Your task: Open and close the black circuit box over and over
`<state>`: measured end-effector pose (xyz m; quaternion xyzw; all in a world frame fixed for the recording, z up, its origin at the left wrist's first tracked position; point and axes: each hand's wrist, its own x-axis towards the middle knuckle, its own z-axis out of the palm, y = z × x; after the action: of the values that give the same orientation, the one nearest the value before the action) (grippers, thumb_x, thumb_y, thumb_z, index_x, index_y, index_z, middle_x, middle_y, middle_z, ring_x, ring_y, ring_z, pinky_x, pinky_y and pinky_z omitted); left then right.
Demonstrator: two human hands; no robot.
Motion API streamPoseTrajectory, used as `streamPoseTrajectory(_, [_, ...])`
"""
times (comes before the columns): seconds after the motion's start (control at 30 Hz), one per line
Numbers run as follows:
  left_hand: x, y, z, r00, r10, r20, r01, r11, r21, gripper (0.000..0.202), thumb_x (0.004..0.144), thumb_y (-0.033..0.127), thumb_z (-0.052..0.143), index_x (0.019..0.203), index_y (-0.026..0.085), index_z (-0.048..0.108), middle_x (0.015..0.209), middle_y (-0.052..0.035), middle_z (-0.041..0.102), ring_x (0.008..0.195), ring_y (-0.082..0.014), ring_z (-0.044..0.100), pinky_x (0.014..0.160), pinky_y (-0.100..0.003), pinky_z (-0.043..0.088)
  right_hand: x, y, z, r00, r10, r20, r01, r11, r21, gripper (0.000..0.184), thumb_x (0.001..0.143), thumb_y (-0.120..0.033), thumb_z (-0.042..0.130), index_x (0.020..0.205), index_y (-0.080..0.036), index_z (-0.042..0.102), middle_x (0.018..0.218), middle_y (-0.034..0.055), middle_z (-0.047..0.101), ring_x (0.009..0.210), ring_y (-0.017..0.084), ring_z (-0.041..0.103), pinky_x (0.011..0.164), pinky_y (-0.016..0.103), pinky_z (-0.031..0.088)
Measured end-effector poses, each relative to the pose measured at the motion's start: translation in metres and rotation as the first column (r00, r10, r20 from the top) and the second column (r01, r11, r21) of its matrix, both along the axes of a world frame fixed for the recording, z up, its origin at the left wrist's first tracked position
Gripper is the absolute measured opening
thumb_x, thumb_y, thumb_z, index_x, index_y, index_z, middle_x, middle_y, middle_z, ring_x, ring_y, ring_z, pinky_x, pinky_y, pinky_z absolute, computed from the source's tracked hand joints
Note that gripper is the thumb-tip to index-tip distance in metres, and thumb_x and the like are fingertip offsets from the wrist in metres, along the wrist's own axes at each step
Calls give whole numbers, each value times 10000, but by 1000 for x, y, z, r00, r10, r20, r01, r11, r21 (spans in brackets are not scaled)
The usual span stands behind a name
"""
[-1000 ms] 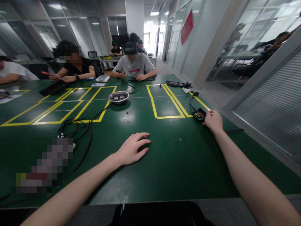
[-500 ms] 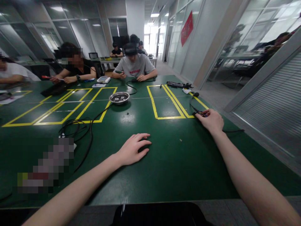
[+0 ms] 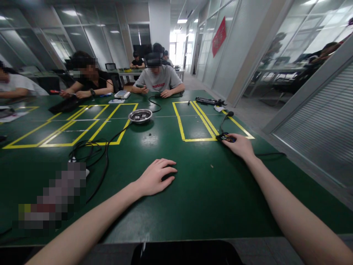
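My left hand (image 3: 157,176) lies palm down on the green table (image 3: 193,206), fingers spread and holding nothing. Over on the right, my right hand (image 3: 241,146) grips a small dark device (image 3: 220,137) with coloured bits on top that look like electronic parts; its exact kind I cannot make out. A thin black cable (image 3: 222,123) runs from near the device up to a small black rounded piece (image 3: 230,113). Behind the right wrist another black cable (image 3: 271,154) lies on the table. My fingers hide part of the device.
Yellow tape outlines (image 3: 180,127) mark the tabletop. A metal bowl (image 3: 132,119) holds several small metal parts. A folded black tripod (image 3: 208,101) lies at the back right. Coiled black cable (image 3: 88,149) lies left, beside a pixelated object (image 3: 59,191). A person (image 3: 161,79) sits across, handling a tool.
My right hand has moved left and slightly nearer with the dark device, drawing its cable along. My left hand has stayed in place.
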<state>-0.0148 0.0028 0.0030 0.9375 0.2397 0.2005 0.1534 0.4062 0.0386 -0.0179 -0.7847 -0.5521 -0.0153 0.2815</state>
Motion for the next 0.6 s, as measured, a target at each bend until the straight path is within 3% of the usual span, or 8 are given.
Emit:
streamPoseTrajectory(0.07, [0, 0, -1, 1000, 8, -2, -8, 1000, -2, 238, 987, 240, 599, 1203, 232, 700, 1349, -105, 677, 1237, -264, 639, 1058, -467, 512, -30, -2, 8, 987, 153, -50, -154, 988, -23, 360, 792, -405, 738, 1070, -179, 773, 1084, 128, 776, 993, 321, 726, 867, 423, 582])
streamPoseTrajectory(0.13, [-1, -1, -2, 1000, 27, 14, -27, 1000, 0, 295, 990, 244, 591, 1275, 235, 663, 1372, -111, 665, 1242, -267, 635, 1069, -476, 508, -66, -9, 14, 905, 416, -94, -417, 909, 2, 339, 804, -367, 748, 1090, -185, 772, 1113, 116, 768, 1008, 295, 729, 911, 417, 577])
streamPoseTrajectory(0.17, [-1, -1, -2, 999, 38, 32, -38, 999, 5, 334, 988, 250, 594, 1319, 236, 636, 1390, -116, 654, 1251, -270, 629, 1074, -478, 506, -84, -15, 16, 823, 557, -110, -559, 829, 19, 330, 812, -348, 750, 1098, -184, 771, 1114, 112, 762, 1009, 282, 729, 918, 408, 575])
streamPoseTrajectory(0.23, [-1, -1, -1, 996, 52, 73, -54, 998, 21, 416, 972, 282, 623, 1384, 235, 587, 1425, -131, 625, 1276, -282, 606, 1078, -481, 502, -117, -30, 20, 599, 785, -157, -792, 610, 27, 330, 823, -310, 763, 1131, -193, 765, 1079, 91, 756, 968, 251, 728, 886, 374, 578])
streamPoseTrajectory(0.3, [-1, -1, 1, 994, 41, 104, -45, 998, 36, 417, 938, 343, 675, 1332, 223, 610, 1361, -136, 651, 1238, -291, 612, 1048, -470, 510, -144, -45, 22, 390, 896, -214, -913, 406, 33, 362, 819, -272, 787, 1175, -209, 758, 1094, 75, 746, 967, 226, 726, 886, 345, 573])
streamPoseTrajectory(0.37, [0, -1, 4, 995, 12, 98, -16, 999, 36, 339, 903, 429, 721, 1151, 205, 665, 1159, -115, 707, 1102, -277, 644, 982, -442, 520, -160, -57, 22, 291, 930, -226, -951, 307, 38, 372, 816, -249, 802, 1183, -209, 756, 1108, 71, 737, 977, 216, 723, 887, 329, 568])
streamPoseTrajectory(0.47, [1, -2, 5, 998, -15, 55, 14, 1000, 22, 364, 868, 539, 746, 967, 200, 656, 936, -71, 702, 942, -247, 638, 900, -406, 511, -166, -62, 20, 268, 940, -210, -954, 289, 75, 358, 817, -259, 823, 1164, -200, 756, 1088, 71, 733, 964, 210, 723, 876, 319, 568])
streamPoseTrajectory(0.6, [2, -2, 5, 999, -4, 40, 4, 1000, 3, 370, 872, 505, 748, 1072, 204, 667, 1063, -84, 715, 1038, -262, 640, 965, -422, 494, -158, -56, 16, 311, 941, -137, -938, 327, 117, 313, 847, -339, 820, 1121, -200, 760, 1046, 74, 727, 920, 208, 720, 839, 327, 578])
